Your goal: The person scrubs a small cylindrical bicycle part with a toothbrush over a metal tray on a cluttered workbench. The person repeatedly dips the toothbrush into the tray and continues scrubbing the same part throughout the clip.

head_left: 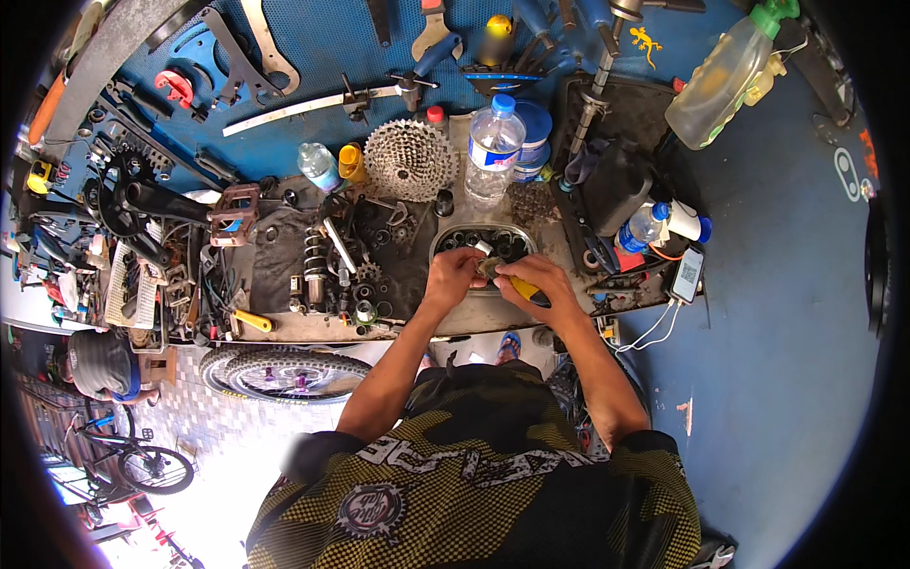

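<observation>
Both of my hands meet over an oval metal tray [483,226] holding several dark round parts. My left hand [455,276] is closed in a pinch on a small tan-grey part [488,266], too small to name. My right hand [540,284] is wrapped round a tool with a yellow and black handle [524,288]. Its working end lies at the small part, between the fingertips, and its kind is hidden. Just beyond the hands, a small white piece [484,247] shows at the tray. Behind the tray stands a clear water bottle with a blue cap [494,152].
A bicycle cassette [410,159] stands left of the bottle. A shock absorber with a coil spring [316,268], a pedal [234,216] and loose parts crowd the bench's left. To the right are a black container [611,185], another bottle [643,228] and a cabled phone [687,276]. Wheels [284,374] lie below the bench edge.
</observation>
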A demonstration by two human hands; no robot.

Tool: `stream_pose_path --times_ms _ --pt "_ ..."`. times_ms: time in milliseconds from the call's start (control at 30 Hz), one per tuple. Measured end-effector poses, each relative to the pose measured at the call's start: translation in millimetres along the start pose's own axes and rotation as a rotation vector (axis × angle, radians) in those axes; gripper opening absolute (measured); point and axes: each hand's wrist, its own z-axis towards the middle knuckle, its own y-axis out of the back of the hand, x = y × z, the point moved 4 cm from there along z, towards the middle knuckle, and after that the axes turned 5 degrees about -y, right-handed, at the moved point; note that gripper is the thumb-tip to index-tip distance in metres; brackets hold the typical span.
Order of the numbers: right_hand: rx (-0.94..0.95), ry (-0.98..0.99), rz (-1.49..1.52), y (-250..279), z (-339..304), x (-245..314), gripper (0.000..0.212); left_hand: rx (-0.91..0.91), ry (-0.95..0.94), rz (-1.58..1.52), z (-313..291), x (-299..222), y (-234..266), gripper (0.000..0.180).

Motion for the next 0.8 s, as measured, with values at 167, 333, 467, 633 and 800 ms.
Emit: stream_pose_path --times_ms 167,333,467,633,800 --pt "-0.015 -0.079 -0.165 11.9 -5.5 -25.1 0.018 0.09 0.041 -0.171 0.2 13.9 -1.8 0.033" --pt "0.067 -0.201 -0.405 -1.9 -25.1 -58.2 0.023 0.13 0.006 -0.292 4.2 21.6 -0.9 0.04" --pt "-0.022 -0.558 -0.021 -10.4 -21.9 -66.3 0.024 0.143 -0.035 -0.219 -0.2 22.1 -0.2 0.044" --pt "-0.108 -0.411 0.242 -33.5 -8.7 -28.9 0.02 0.112 0.015 -0.001 3.9 28.6 -1.3 0.041" --pt "-0.191 -0.333 0.057 -23.7 -4.4 -36.0 0.017 0.037 -0.049 0.09 0.8 22.9 6.7 0.036"
